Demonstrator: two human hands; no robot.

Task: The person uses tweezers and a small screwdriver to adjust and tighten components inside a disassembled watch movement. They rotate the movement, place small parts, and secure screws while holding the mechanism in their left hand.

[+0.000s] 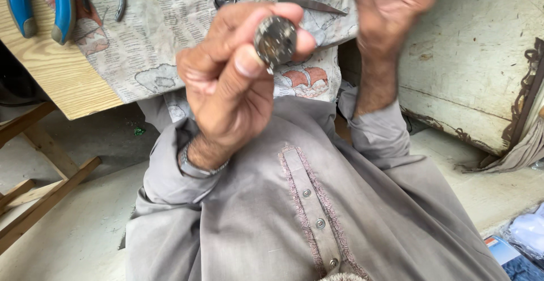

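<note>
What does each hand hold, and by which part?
The left hand pinches a round watch movement by its rim. What the right hand holds cannot be told.

- 1 head-worn camera is looking steeply down, close over the raised hands, taking in the grey tunic [317, 213] and wooden bench edge [62, 82].

Pliers [39, 6], far left: blue handles. The cloth [153, 37] is pale grey with fine dark line-print and orange-red motifs; the board [56, 77] beneath is light wood-grain. The garment [272, 218], near centre: plain grey with a pinkish embroidered placket; the round part [275, 40] is dark metallic grey.
</note>
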